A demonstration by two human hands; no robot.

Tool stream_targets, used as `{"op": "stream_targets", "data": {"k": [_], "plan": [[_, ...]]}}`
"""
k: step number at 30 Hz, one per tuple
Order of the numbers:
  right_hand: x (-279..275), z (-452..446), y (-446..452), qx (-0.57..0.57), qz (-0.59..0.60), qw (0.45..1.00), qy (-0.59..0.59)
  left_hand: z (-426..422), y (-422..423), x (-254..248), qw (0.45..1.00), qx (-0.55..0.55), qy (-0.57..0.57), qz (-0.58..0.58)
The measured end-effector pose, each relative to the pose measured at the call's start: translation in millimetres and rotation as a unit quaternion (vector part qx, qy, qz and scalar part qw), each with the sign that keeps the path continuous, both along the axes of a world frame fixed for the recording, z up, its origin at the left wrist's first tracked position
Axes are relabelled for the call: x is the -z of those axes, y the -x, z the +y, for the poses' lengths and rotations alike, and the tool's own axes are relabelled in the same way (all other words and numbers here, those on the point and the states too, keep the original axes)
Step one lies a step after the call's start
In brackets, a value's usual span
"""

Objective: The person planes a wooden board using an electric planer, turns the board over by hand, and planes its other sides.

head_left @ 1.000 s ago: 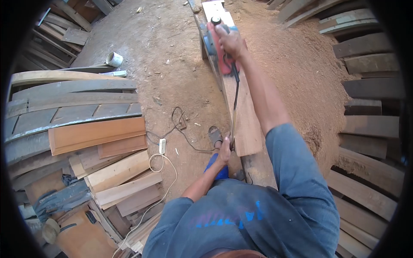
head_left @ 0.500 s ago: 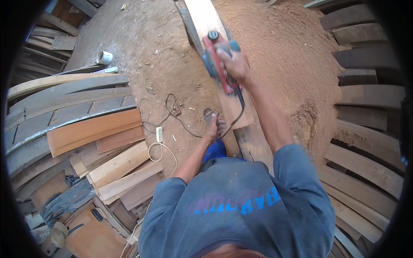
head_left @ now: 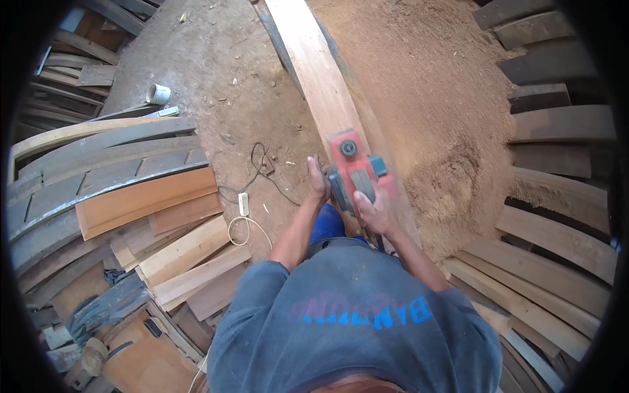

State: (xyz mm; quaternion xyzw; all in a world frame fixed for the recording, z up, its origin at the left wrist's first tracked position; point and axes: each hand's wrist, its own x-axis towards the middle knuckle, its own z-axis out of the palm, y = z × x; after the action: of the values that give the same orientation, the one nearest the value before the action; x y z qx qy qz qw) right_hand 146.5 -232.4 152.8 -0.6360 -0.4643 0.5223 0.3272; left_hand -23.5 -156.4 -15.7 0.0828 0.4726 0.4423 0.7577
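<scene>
A red and dark grey electric planer (head_left: 352, 164) rests over the near end of a long pale wooden board (head_left: 318, 72). My right hand (head_left: 373, 211) is wrapped round the planer's rear handle. Just left of the planer is my left hand (head_left: 318, 178), its fingers partly hidden and blurred; whether it holds the cord cannot be made out. Beneath the board runs a darker support beam (head_left: 280, 44). A dark cord (head_left: 283, 194) loops on the ground to the left.
Stacked planks and panels (head_left: 147, 200) lie at the left, with a white bucket (head_left: 158, 94) behind them. A white power strip (head_left: 243, 204) lies on the ground. Sawdust (head_left: 419, 85) covers the ground right of the board, and more planks (head_left: 557, 124) line the right side.
The planer and my right hand have come back along the board, from its far part to its near end. My left hand has shifted slightly up and left.
</scene>
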Motion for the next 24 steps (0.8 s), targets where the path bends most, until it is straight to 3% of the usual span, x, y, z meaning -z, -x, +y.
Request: {"op": "stream_targets", "data": {"k": [1,3,5,6,8,11,14,17,21,23,24], "plan": [[-7,25,3,-0.002,0.01,1.0,0.004,1,-5,-5,0.999,-0.034,-0.003,-0.023],[-22,81,10,-0.01,0.03,0.999,0.012,2,-6,-15,0.989,0.021,-0.111,0.092],[-4,130,21,0.019,0.051,0.996,-0.072,3,-25,-1,0.995,-0.058,-0.058,0.053],[4,158,26,0.025,0.027,0.996,-0.082,6,-31,1,0.985,-0.024,-0.096,0.141],[8,218,35,0.029,0.025,0.996,-0.087,8,-35,4,0.934,0.045,-0.167,0.312],[-5,309,42,0.007,0.068,0.995,-0.071,13,-28,-7,0.863,0.132,-0.232,0.429],[3,402,49,0.008,0.049,0.99,-0.133,0,-33,27,0.792,0.16,-0.199,0.554],[30,466,55,0.033,0.07,0.982,-0.171,7,-29,-5,0.833,0.167,-0.2,0.489],[9,473,56,0.037,0.101,0.991,-0.076,8,-22,-6,0.877,0.158,-0.237,0.386],[21,464,48,0.015,0.07,0.996,-0.058,-16,-23,79,0.782,0.172,-0.287,0.526],[24,448,47,0.02,0.072,0.996,-0.051,-22,-24,86,0.771,0.178,-0.277,0.544]]}}
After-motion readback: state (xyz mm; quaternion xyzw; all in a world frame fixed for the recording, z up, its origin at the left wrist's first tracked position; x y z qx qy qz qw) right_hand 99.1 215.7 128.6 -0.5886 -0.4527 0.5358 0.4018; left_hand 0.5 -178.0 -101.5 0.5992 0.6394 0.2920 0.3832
